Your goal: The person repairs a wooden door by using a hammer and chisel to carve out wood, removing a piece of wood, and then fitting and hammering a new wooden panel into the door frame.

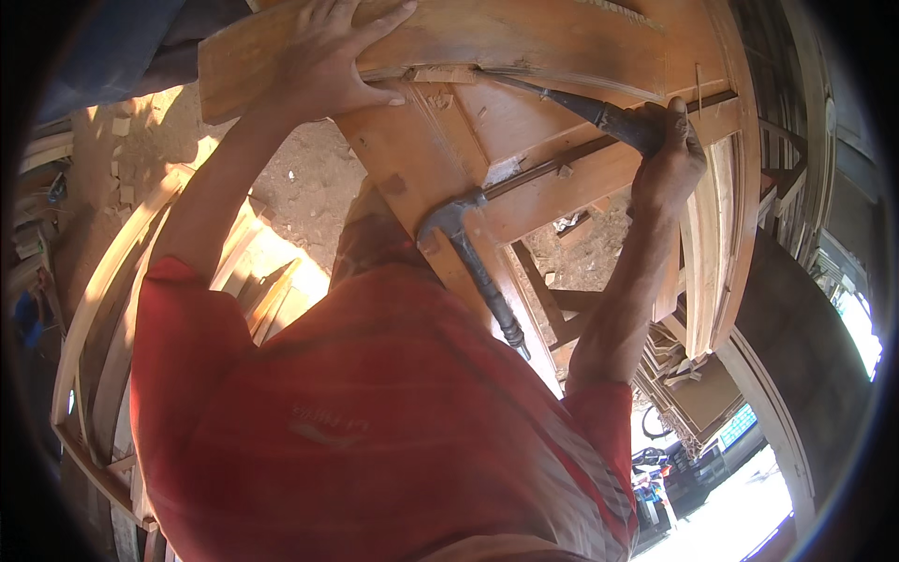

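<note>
- Nearest: the wearer's red shirt [375, 412], with a hammer [476, 270] lying just beyond it on the wooden panel [552, 42], handle angled toward the body, no hand on it.
- Right hand [670, 161]: fingers wrapped around the dark handle of a chisel-like tool [573, 103].
- Tool position: above the panel, its tip at the worked edge, close beside a pale wood piece [445, 74] (whether tip and piece touch cannot be told).
- Left hand [323, 66]: fingers spread wide, laid on the panel left of the tip, gripping nothing.
- Method, as judged: keep the blade low and along the edge, advance in short, controlled pushes, and let the left hand steady the panel from outside the tip's path.
- Orientation: the tip points left and slightly away from the wearer; the long axis runs slantwise across the panel, from the right hand toward the left.
- Farther off: curved wooden pieces [94, 290] at left, littered ground [304, 178] below the panel, and a stack of timber strips [679, 375] at right.
</note>
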Demonstrator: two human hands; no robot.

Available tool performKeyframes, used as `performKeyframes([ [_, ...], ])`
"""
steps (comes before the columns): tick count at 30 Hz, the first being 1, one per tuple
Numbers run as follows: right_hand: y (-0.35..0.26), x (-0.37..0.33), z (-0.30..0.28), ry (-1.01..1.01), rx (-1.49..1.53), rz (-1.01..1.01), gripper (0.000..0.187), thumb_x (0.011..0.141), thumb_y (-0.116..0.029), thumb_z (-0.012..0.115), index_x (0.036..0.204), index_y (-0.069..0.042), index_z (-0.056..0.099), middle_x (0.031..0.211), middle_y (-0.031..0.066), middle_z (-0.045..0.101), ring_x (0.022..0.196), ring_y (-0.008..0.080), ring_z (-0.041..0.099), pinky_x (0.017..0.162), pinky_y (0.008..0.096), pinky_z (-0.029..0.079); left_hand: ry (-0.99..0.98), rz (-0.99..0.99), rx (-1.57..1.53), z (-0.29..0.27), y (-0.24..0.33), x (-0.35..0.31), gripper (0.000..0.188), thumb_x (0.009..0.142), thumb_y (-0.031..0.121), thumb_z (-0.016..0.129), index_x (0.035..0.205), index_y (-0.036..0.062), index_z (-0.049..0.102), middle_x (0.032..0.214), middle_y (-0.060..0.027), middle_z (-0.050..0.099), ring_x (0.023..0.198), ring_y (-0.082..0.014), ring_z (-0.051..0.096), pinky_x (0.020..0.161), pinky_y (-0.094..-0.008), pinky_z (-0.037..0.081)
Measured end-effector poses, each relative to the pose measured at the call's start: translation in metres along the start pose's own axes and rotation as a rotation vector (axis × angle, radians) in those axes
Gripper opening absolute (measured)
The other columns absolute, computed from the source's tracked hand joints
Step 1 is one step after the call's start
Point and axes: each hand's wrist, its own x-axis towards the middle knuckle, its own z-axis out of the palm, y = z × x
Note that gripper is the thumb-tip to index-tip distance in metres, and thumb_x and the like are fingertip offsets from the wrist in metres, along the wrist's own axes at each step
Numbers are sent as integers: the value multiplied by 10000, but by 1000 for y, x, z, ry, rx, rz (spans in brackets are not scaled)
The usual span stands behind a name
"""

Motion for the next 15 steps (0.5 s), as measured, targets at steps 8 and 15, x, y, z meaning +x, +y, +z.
performKeyframes([
  [8,-29,34,8,-20,-218,-94,507,1023,-425,622,1028,62,762,928,165,753,846,198,709,796,304,553,55,92,-58,4,-12,8,1039,592,515,922,1507,211,534,1599,-262,282,1474,-487,268,1221,-578,231],
  [15,-28,115,32,-123,-10,-118,439,1029,-368,622,837,19,700,661,63,636,600,156,590,580,340,479,258,219,-64,10,-18,19,922,635,336,923,1480,237,568,1522,-194,439,1392,-386,450,1126,-524,383],
])
